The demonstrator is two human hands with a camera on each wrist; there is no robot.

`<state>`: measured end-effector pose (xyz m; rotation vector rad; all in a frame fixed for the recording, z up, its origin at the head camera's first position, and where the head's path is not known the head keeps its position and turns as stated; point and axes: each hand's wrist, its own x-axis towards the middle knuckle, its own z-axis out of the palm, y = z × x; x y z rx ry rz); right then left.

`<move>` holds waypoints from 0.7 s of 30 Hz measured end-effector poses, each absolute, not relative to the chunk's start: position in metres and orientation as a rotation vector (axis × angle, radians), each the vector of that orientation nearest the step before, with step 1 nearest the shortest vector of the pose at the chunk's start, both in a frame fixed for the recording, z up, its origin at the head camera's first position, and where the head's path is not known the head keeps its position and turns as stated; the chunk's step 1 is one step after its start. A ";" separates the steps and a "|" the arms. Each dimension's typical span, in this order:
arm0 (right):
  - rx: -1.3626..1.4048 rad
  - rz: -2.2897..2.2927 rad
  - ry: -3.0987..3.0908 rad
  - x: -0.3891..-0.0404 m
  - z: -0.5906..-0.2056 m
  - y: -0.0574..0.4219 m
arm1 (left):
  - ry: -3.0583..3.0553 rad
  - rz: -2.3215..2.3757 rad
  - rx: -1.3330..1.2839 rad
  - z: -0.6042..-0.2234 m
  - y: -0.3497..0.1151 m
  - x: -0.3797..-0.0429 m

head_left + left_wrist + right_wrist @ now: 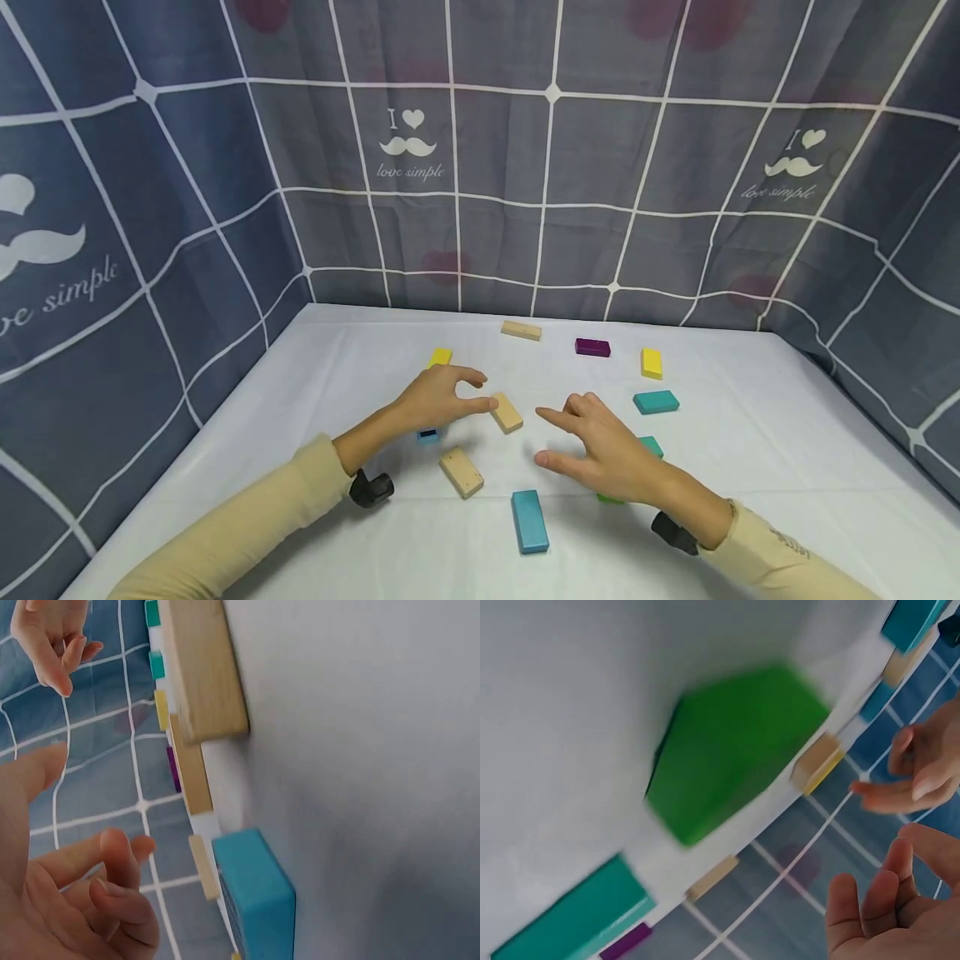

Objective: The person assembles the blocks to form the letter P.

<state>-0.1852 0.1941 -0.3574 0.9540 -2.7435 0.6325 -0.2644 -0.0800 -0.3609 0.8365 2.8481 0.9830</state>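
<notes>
Several coloured and plain wooden blocks lie spread over a white-covered table. My left hand (442, 396) holds nothing, its thumb and fingers parted; the thumb tip overlaps the end of a plain wooden block (507, 414) in the head view. A light blue block (428, 436) and a yellow block (440, 357) are partly hidden by this hand. Nearer me lies a second wooden block (462, 472). My right hand (603, 454) is also free, thumb and index finger spread, facing the left. It partly covers a teal block (651, 446) and a green block (735, 750).
At the front lies a blue block (530, 522). Farther back are a wooden block (521, 331), a purple block (592, 347), a yellow block (651, 364) and another teal block (656, 402). A grey checked curtain (495, 242) encloses the table's back and sides.
</notes>
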 end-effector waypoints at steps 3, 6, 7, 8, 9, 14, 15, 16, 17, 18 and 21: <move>0.988 0.640 -2.775 -0.176 -0.360 0.190 | 2.828 0.963 0.807 -0.362 -0.078 -0.256; 1.018 0.643 -2.801 -0.169 -0.361 0.188 | 2.810 0.932 0.788 -0.363 -0.078 -0.246; 1.028 0.638 -2.805 -0.167 -0.362 0.187 | 2.803 0.921 0.788 -0.364 -0.079 -0.242; 1.038 0.635 -2.809 -0.165 -0.362 0.187 | 2.797 0.907 0.792 -0.365 -0.080 -0.239; 1.048 0.633 -2.813 -0.163 -0.363 0.186 | 2.791 0.896 0.797 -0.365 -0.081 -0.235; 1.088 0.625 -2.843 -0.155 -0.366 0.185 | 2.794 0.829 0.817 -0.368 -0.086 -0.221; 1.094 0.625 -2.849 -0.154 -0.367 0.185 | 2.800 0.814 0.821 -0.368 -0.087 -0.218; 1.099 0.620 -2.855 -0.153 -0.368 0.185 | 2.806 0.797 0.819 -0.368 -0.088 -0.215; 1.106 0.614 -2.858 -0.152 -0.368 0.185 | 2.809 0.784 0.819 -0.368 -0.089 -0.212; 1.115 0.611 -2.859 -0.151 -0.369 0.186 | 2.814 0.773 0.812 -0.368 -0.090 -0.209; 1.136 0.595 -2.858 -0.149 -0.371 0.186 | 2.836 0.725 0.810 -0.369 -0.093 -0.202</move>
